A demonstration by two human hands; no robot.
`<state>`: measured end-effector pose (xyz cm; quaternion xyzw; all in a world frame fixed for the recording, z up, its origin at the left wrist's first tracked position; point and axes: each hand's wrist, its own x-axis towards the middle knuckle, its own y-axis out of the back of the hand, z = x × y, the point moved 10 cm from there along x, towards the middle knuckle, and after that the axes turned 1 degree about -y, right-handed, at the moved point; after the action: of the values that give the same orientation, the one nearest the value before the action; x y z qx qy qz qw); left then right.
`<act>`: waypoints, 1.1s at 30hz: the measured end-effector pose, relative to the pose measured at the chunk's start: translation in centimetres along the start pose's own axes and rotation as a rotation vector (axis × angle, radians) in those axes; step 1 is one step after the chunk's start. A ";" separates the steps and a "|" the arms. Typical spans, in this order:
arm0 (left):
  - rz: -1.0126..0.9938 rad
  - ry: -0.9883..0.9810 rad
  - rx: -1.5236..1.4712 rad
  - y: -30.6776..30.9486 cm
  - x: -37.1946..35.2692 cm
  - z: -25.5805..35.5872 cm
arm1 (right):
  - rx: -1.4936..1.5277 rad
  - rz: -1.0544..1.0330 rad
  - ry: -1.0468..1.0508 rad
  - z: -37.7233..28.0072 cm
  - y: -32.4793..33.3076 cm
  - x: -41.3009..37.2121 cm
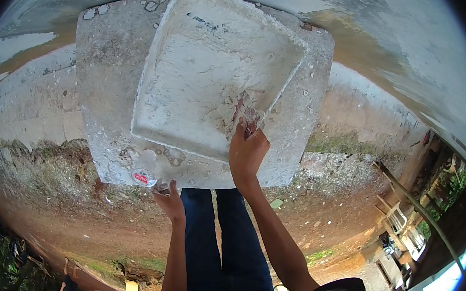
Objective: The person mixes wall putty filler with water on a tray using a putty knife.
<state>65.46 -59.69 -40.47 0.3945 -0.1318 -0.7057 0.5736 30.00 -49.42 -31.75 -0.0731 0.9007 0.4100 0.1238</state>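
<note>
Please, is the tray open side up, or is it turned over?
Open side up: the tray shows its raised rim around a whitish floor, and the right hand reaches in over one edge.

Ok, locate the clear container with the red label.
The clear container is left of centre in the head view, at the near edge of the slab, beside the left hand.

the tray (194, 85) is chalky white, smudged dark near eleven o'clock; the cup label (141, 178) at eight, red-and-white; the person's jeans (199, 243) at six, blue.
</note>
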 end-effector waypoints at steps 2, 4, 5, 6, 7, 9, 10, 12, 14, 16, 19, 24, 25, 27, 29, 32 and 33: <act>-0.164 0.079 -0.097 -1.9 -1.6 0.3 | 0.006 0.019 0.006 -0.2 0.5 -0.2; -0.556 0.308 -0.182 -6.0 -3.9 1.7 | -0.009 -0.137 0.075 -1.2 0.3 -0.2; -0.558 0.306 -0.181 -6.8 -3.7 3.1 | -0.007 -0.135 0.074 -0.9 1.0 -0.3; -0.524 0.295 -0.281 -7.9 -3.0 4.9 | -0.057 -0.207 0.121 -0.9 0.9 -0.6; -0.488 0.285 -0.381 -8.7 -2.3 6.5 | -0.109 -0.282 0.167 -0.9 0.8 -1.1; -0.469 0.284 -0.439 -10.1 -1.1 8.8 | -0.097 -0.258 0.194 -1.7 2.2 -0.9; -0.455 0.278 -0.499 -10.5 -0.6 9.5 | -0.086 -0.252 0.114 -1.8 3.0 -0.1; -0.419 0.281 -0.449 -11.1 -0.2 9.6 | -0.058 -0.189 0.010 -0.9 3.3 1.3; -0.384 0.275 -0.400 -11.0 0.1 9.5 | -0.057 -0.147 0.072 -0.8 2.5 2.0; -0.343 0.195 -0.334 -10.3 0.6 10.0 | -0.051 -0.139 0.130 -1.0 2.3 2.0; -0.383 0.178 -0.289 -10.1 1.1 9.9 | 0.039 -0.138 0.023 0.8 2.4 2.5; -0.339 0.171 -0.275 -10.0 1.3 9.6 | -0.077 -0.243 0.136 0.2 1.8 3.6; -0.328 0.169 -0.278 -9.9 1.3 9.7 | -0.087 -0.250 0.221 -0.6 1.8 3.8; -0.339 0.179 -0.270 -10.0 1.2 9.7 | -0.083 -0.294 0.212 -1.2 1.5 4.1; -0.354 0.190 -0.257 -10.1 1.1 9.8 | -0.078 -0.337 0.195 -1.7 1.3 4.3; -0.326 0.172 -0.306 -10.0 1.1 10.1 | -0.160 -0.369 0.191 -1.3 0.9 4.2; -0.332 0.172 -0.303 -10.0 1.2 10.0 | -0.181 -0.333 0.248 -1.5 0.9 4.1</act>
<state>51.30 -60.39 -40.74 0.3788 0.0914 -0.7659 0.5114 25.59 -50.15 -31.34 -0.2814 0.8440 0.4511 0.0711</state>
